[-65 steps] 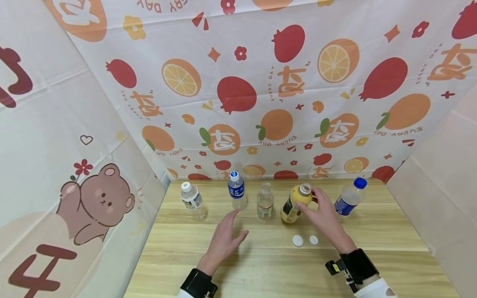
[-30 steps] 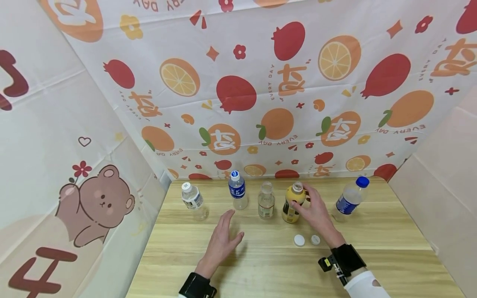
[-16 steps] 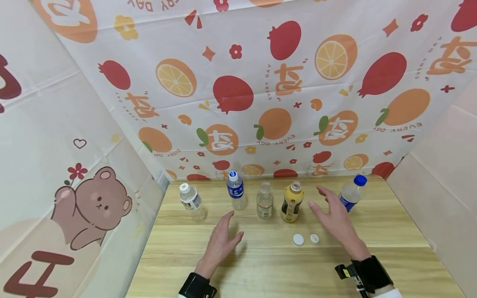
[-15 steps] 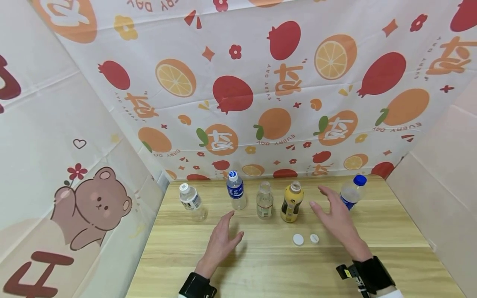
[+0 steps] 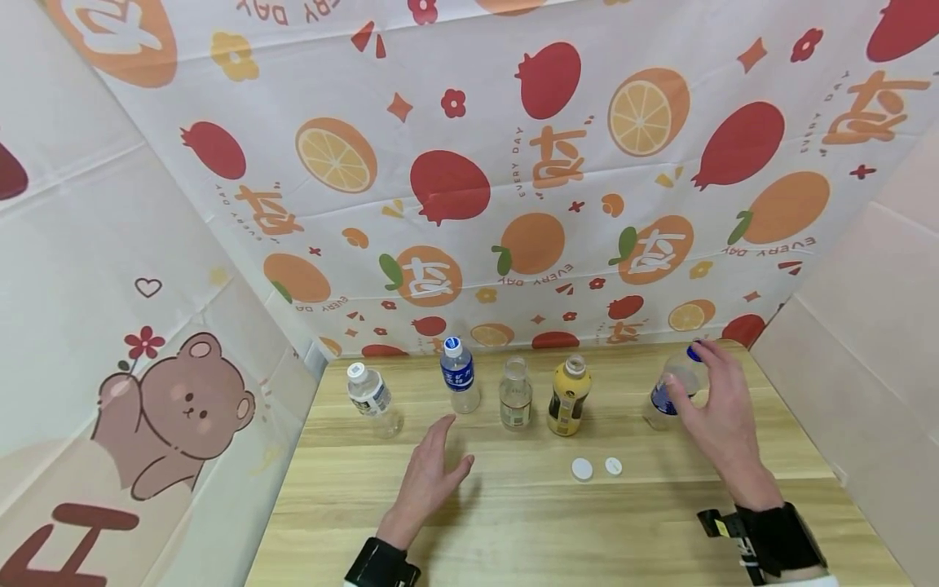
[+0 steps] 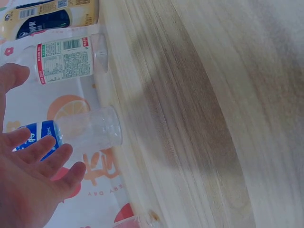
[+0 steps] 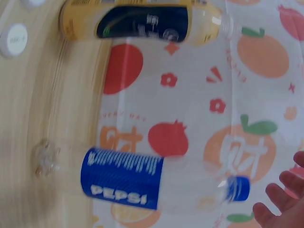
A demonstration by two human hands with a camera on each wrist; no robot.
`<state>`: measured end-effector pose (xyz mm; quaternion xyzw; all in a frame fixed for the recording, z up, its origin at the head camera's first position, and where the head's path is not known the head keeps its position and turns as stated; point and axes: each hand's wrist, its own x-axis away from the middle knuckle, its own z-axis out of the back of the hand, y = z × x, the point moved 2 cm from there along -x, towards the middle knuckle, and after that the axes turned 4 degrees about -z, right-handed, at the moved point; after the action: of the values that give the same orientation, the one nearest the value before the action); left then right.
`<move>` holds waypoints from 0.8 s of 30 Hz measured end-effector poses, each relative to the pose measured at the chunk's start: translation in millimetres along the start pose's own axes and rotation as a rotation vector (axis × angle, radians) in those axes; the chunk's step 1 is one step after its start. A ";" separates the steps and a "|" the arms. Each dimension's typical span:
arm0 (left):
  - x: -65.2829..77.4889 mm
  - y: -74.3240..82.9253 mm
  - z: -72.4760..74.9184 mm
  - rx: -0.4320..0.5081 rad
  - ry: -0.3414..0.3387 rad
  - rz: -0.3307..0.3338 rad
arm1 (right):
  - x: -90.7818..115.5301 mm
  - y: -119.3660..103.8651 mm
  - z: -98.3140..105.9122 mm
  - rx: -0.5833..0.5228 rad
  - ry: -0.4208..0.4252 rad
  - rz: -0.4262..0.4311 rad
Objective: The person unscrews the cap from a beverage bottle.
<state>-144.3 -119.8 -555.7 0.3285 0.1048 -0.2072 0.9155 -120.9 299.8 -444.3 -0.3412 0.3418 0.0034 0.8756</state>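
At the right of the table my right hand (image 5: 722, 416) reaches up beside a clear Pepsi bottle (image 5: 663, 401), its fingers overlapping the blue cap (image 5: 694, 353) in the head view. From the right wrist, those loosely bent fingers (image 7: 280, 194) appear just off the cap, holding nothing. The bottle stands upright with its blue label facing out. My left hand (image 5: 425, 481) hovers over the table with fingers spread, in front of a blue-labelled bottle (image 5: 460, 379) with a blue-and-white cap. Nothing is in that hand.
Between the hands stand an uncapped clear bottle (image 5: 516, 401) and an uncapped yellow bottle (image 5: 568, 399). Two white caps (image 5: 582, 470) lie in front of them. A white-capped bottle (image 5: 372, 398) is far left. Behind the wooden table (image 5: 528, 530) hangs a fruit-print cloth (image 5: 506, 122).
My right hand has let go of the yellow bottle, which now stands upright, and has moved right to the Pepsi bottle's cap. The left hand has stayed nearly still.
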 end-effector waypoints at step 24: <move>6.2 -5.3 1.1 0.008 0.016 -0.004 | -0.7 68.2 -15.3 -0.070 -0.177 -0.383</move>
<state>-141.0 -126.0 -559.8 0.3337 0.1118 -0.2070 0.9129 -146.9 343.1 -492.7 -0.4287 0.1921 -0.1211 0.8744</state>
